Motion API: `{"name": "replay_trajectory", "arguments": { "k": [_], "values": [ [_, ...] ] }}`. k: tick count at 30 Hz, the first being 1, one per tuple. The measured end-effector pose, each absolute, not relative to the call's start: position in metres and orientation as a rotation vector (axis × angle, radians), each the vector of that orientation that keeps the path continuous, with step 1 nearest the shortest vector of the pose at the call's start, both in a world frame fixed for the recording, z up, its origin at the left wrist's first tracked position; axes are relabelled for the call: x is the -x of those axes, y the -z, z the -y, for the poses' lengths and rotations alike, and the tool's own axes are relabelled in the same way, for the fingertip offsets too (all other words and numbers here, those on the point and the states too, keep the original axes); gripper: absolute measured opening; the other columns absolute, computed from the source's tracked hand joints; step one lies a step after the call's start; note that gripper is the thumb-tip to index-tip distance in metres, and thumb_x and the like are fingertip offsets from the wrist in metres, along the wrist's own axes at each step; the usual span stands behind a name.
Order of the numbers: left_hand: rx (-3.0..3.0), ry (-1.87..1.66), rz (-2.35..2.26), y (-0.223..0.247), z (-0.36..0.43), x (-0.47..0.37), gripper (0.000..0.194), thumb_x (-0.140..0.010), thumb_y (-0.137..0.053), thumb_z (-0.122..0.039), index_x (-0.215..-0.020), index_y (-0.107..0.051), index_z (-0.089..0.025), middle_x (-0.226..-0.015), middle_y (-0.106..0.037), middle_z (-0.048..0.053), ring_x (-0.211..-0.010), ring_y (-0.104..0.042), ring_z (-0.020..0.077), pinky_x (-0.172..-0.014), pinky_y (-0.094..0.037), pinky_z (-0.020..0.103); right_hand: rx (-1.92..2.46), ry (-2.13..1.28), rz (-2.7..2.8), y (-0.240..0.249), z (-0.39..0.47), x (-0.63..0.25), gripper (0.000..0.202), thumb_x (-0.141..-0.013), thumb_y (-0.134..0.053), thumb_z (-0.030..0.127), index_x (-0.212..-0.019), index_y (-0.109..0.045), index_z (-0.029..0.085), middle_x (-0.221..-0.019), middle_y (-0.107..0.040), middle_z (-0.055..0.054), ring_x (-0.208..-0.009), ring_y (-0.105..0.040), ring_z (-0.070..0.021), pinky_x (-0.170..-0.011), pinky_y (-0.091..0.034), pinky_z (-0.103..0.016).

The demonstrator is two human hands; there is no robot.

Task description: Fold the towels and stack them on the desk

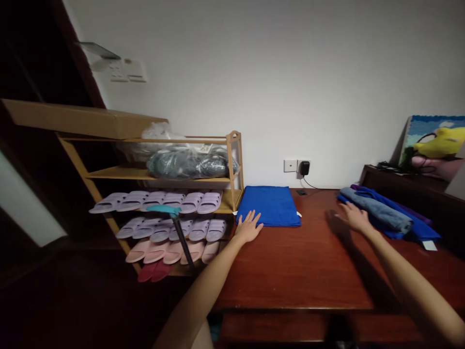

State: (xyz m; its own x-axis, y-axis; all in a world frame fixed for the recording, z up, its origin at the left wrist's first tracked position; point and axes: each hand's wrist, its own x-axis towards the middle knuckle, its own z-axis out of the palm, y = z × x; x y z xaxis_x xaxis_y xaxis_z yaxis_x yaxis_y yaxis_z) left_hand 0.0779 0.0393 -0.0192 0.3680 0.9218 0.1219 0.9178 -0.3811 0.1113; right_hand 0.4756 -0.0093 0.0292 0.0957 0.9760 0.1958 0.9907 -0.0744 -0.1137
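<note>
A folded blue cloth (271, 204) lies flat at the back left of the reddish-brown wooden table (298, 271), with small white tags at its sides. On its front left corner rests my left hand (249, 227), fingers spread. My right hand (353, 217) is over the table at the right, fingers stretched out, beside a grey-blue rolled cloth (378, 209). Whether it touches the roll I cannot tell. Under and behind that roll are more blue cloth (417, 229) with a white tag and a bit of purple cloth. Neither hand holds anything.
Left of the table stands a wooden rack (235, 160) with rows of lilac slippers (189, 228), pink slippers (160, 251) and a bagged bundle (181, 162). A cardboard box (80, 121) lies on top. A black plug (304, 168) with its cord is at the wall.
</note>
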Motion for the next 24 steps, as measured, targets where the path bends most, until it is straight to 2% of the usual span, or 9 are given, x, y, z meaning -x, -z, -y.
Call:
{"name": "replay_trajectory", "arguments": {
  "k": [4, 6, 9, 11, 14, 16, 18, 21, 24],
  "values": [
    [-2.578, -0.260, -1.739, 0.018, -0.040, -0.079, 0.058, -0.094, -0.025, -0.051, -0.146, -0.027, -0.026, -0.155, -0.016, 0.007, -0.142, -0.010, 0.0256, -0.110, -0.007, 0.055, 2.417, 0.305, 1.491, -0.033, 0.048, -0.584, 0.062, -0.091, -0.031, 0.042, -0.140, -0.034, 0.005, -0.143, -0.028, -0.030, -0.130, -0.030, -0.0376, -0.095, -0.025, -0.057],
    [-2.578, -0.266, -1.744, 0.018, -0.041, -0.080, 0.058, -0.094, -0.025, -0.051, -0.146, -0.027, -0.025, -0.155, -0.016, 0.007, -0.142, -0.010, 0.0260, -0.110, -0.007, 0.055, 2.480, 0.362, 1.339, -0.027, 0.068, -0.619, 0.062, -0.092, -0.026, 0.041, -0.142, -0.032, 0.005, -0.142, -0.029, -0.031, -0.129, -0.031, -0.0381, -0.092, -0.026, -0.058],
    [-2.573, -0.269, -1.750, 0.017, -0.041, -0.081, 0.058, -0.094, -0.025, -0.050, -0.146, -0.028, -0.025, -0.155, -0.017, 0.008, -0.142, -0.011, 0.0263, -0.110, -0.007, 0.055, 2.514, 0.413, 1.281, -0.010, 0.084, -0.641, 0.058, -0.092, -0.025, 0.041, -0.142, -0.033, 0.012, -0.139, -0.038, -0.025, -0.126, -0.037, -0.0347, -0.091, -0.029, -0.056],
    [-2.571, -0.269, -1.751, 0.017, -0.042, -0.081, 0.057, -0.094, -0.026, -0.050, -0.145, -0.029, -0.025, -0.155, -0.018, 0.007, -0.142, -0.011, 0.0261, -0.110, -0.008, 0.055, 2.528, 0.463, 1.277, -0.001, 0.086, -0.642, 0.055, -0.091, -0.030, 0.042, -0.137, -0.040, 0.012, -0.134, -0.045, -0.022, -0.122, -0.040, -0.0354, -0.091, -0.029, -0.055],
    [-2.573, -0.267, -1.751, 0.017, -0.043, -0.081, 0.057, -0.094, -0.026, -0.050, -0.145, -0.029, -0.026, -0.155, -0.018, 0.007, -0.142, -0.012, 0.0247, -0.110, -0.008, 0.054, 2.554, 0.578, 1.269, 0.004, 0.078, -0.631, 0.046, -0.087, -0.039, 0.034, -0.122, -0.051, 0.007, -0.122, -0.052, -0.023, -0.118, -0.040, -0.0375, -0.093, -0.027, -0.054],
    [-2.578, -0.265, -1.756, 0.017, -0.043, -0.080, 0.057, -0.094, -0.026, -0.050, -0.145, -0.029, -0.026, -0.155, -0.018, 0.007, -0.142, -0.012, 0.0240, -0.110, -0.009, 0.055, 2.561, 0.627, 1.273, 0.000, 0.070, -0.623, 0.042, -0.085, -0.039, 0.025, -0.119, -0.052, 0.004, -0.115, -0.054, -0.023, -0.114, -0.043, -0.0362, -0.092, -0.027, -0.052],
    [-2.585, -0.265, -1.762, 0.017, -0.043, -0.080, 0.057, -0.094, -0.027, -0.050, -0.145, -0.029, -0.025, -0.154, -0.018, 0.008, -0.142, -0.013, 0.0241, -0.109, -0.010, 0.055, 2.566, 0.629, 1.260, -0.007, 0.062, -0.614, 0.046, -0.084, -0.038, 0.021, -0.124, -0.047, 0.002, -0.113, -0.053, -0.023, -0.108, -0.047, -0.0356, -0.088, -0.031, -0.050],
    [-2.600, -0.268, -1.764, 0.018, -0.044, -0.079, 0.057, -0.094, -0.027, -0.051, -0.145, -0.029, -0.026, -0.154, -0.020, 0.008, -0.142, -0.015, 0.0238, -0.109, -0.011, 0.055, 2.555, 0.588, 1.307, -0.021, 0.053, -0.597, 0.051, -0.082, -0.045, 0.028, -0.126, -0.047, 0.003, -0.110, -0.054, -0.023, -0.099, -0.051, -0.0353, -0.077, -0.038, -0.046],
    [-2.607, -0.278, -1.763, 0.019, -0.044, -0.079, 0.057, -0.094, -0.028, -0.051, -0.145, -0.030, -0.026, -0.154, -0.020, 0.008, -0.141, -0.016, 0.0236, -0.109, -0.012, 0.055, 2.453, 0.608, 1.539, -0.030, 0.052, -0.566, 0.045, -0.083, -0.045, 0.034, -0.119, -0.054, 0.010, -0.115, -0.052, -0.021, -0.104, -0.049, -0.0331, -0.080, -0.038, -0.043]
  ]
}}
